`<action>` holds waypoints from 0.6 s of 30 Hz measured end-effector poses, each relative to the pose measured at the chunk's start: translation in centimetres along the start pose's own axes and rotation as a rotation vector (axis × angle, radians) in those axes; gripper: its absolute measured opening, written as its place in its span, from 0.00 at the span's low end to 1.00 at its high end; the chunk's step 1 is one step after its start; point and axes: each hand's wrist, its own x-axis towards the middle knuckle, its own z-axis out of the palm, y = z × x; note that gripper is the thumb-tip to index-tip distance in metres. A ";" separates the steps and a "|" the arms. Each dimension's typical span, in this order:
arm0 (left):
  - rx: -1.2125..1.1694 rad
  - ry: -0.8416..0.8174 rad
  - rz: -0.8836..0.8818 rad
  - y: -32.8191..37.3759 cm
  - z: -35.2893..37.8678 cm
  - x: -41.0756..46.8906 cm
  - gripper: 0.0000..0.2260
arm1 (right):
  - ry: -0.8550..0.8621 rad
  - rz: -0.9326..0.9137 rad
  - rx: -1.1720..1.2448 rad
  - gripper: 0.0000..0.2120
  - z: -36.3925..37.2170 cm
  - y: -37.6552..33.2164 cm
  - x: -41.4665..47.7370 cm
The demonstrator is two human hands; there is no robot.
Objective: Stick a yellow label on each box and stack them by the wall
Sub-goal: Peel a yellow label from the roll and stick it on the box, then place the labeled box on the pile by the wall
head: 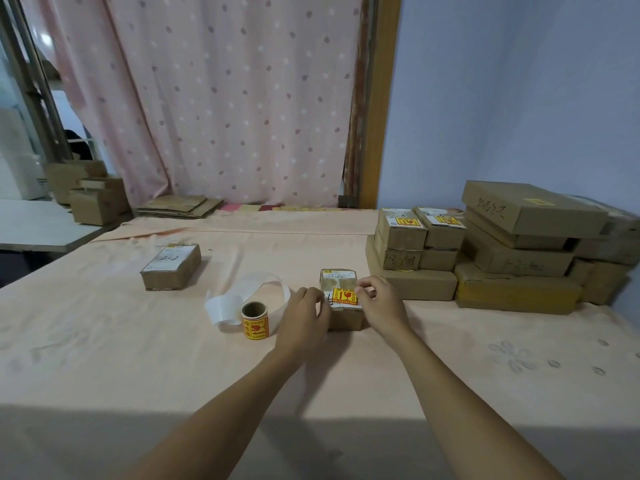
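Small brown cardboard box (346, 320) mid-scene, flat, top taped w/ white slip. Yellow label (344, 295) w/ red marks lies on its near top edge. Label roll (255, 322) stands on end just left, white backing strip (239, 297) looping behind. 2nd box (171, 266) marked "2-2", far left. Box stack (519, 244) far right by blue wall (519, 98), some tops yellow-labelled.
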 end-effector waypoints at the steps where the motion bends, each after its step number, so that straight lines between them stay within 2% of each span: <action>1: 0.012 -0.007 -0.005 0.2 0.0 -0.1 0.09 | 0.002 0.020 0.005 0.05 -0.1 0.0 -0.3; 4: 0.042 -0.045 -0.051 0.6 -0.1 -0.6 0.10 | -0.039 0.162 0.090 0.09 -0.2 0.2 -1.1; 7: 0.009 -0.092 -0.117 0.6 0.0 -0.8 0.16 | -0.120 0.267 0.179 0.10 0.2 0.8 -1.8; 10: -0.053 -0.102 -0.130 0.3 0.4 -0.8 0.18 | -0.106 0.256 0.242 0.07 0.2 0.9 -2.4; 14: -0.181 -0.089 -0.100 0.0 -0.1 -1.2 0.16 | -0.082 0.212 0.289 0.12 -0.5 -0.1 -3.3; 18: -0.290 -0.030 -0.083 0.4 -1.3 -1.8 0.15 | -0.077 0.166 0.383 0.10 -1.1 -1.1 -4.2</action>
